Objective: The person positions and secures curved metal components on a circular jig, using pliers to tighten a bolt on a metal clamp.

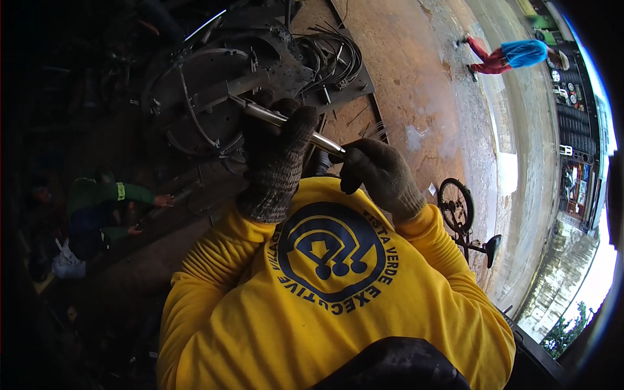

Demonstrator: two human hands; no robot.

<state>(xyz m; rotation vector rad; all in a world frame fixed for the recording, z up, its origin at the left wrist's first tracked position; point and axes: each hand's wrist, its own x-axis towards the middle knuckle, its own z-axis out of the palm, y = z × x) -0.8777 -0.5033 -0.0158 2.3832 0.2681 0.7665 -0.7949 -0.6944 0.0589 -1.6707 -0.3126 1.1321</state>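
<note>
I hold a slim silver metal tool (292, 129) slantwise in front of my chest. It is a rod-like piece with a narrow tip at its upper left end; its exact kind does not show. My left hand (278, 153), in a dark knitted work glove, is closed round its middle and upper part. At the lower right end, the gloved fingers of my right hand (380, 170) pinch it. Beyond my hands lies a dark metal worktable (286, 68) with a flat bar (221, 96) and thin curved metal hoops (188, 97) on it.
A coil of dark wire (341, 58) lies at the table's right. On the left, another person in green sleeves (101, 201) reaches out with both hands. A bicycle (458, 211) stands to the right. Farther off, a person in a blue top (523, 53) walks on the pavement.
</note>
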